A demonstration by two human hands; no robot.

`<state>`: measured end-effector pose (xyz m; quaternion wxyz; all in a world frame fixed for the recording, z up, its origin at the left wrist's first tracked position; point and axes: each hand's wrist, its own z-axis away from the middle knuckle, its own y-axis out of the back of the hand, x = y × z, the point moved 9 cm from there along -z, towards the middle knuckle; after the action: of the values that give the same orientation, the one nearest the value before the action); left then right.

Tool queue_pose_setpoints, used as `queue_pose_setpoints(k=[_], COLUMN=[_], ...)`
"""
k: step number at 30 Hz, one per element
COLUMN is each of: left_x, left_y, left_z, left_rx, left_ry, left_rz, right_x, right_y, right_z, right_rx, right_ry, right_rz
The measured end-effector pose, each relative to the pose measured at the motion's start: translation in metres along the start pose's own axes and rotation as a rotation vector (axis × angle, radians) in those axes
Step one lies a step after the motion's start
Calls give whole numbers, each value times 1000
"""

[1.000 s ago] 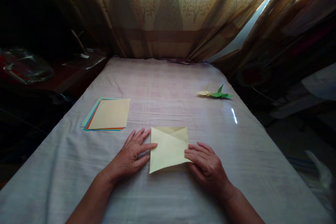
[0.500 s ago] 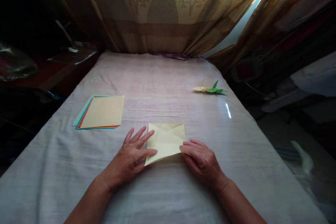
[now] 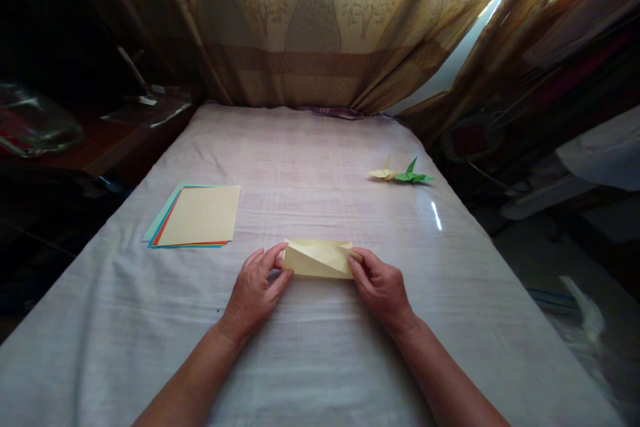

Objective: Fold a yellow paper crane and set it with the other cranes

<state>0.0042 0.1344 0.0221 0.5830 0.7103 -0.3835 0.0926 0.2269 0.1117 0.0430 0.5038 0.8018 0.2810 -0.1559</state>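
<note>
A pale yellow sheet of origami paper (image 3: 320, 260) lies in front of me, its near part folded up and over toward the far edge. Creases cross its surface, and a slanting flap shows on top. My left hand (image 3: 257, 290) pinches the left end between thumb and fingers. At the right end, my right hand (image 3: 383, 290) grips the paper's corner, thumb on the near side and fingers curled behind. Some fingertips are hidden behind the paper.
On the cloth-covered surface (image 3: 310, 360), a stack of coloured paper sheets (image 3: 200, 217) lies at the left. A cream folded paper crane (image 3: 383, 175) and a green one (image 3: 414, 177) stand at the far right. A patterned curtain (image 3: 310, 33) hangs behind.
The near edge of the yellow paper has been lifted and folded away from me, so the sheet looks narrower. My left hand has gone from spread fingers to a pinch.
</note>
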Motion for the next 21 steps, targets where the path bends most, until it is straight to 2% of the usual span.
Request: queue_pose_setpoints(k=[3, 6, 9, 11, 15, 17, 21], left_x=[-2, 0, 13, 28, 54, 56, 50], left_y=[-1, 1, 2, -6, -39, -48, -56], left_z=[0, 1, 2, 2, 11, 14, 16], left_rx=[49, 76, 80, -1, -292, -361, -411], left_ry=[33, 28, -39, -139, -359, -369, -332], left_rz=[-11, -70, -191, -268, -327, -334, -346], right_x=[7, 6, 4, 4, 5, 6, 5], right_y=[-11, -18, -23, -27, -29, -29, -27], right_z=[-7, -11, -11, -11, -10, -10, -11], right_rx=[21, 50, 53, 34, 28, 21, 8], right_ry=[-60, -37, 10, 20, 8, 0, -18], right_rz=[158, 336, 407, 423, 463, 459, 440])
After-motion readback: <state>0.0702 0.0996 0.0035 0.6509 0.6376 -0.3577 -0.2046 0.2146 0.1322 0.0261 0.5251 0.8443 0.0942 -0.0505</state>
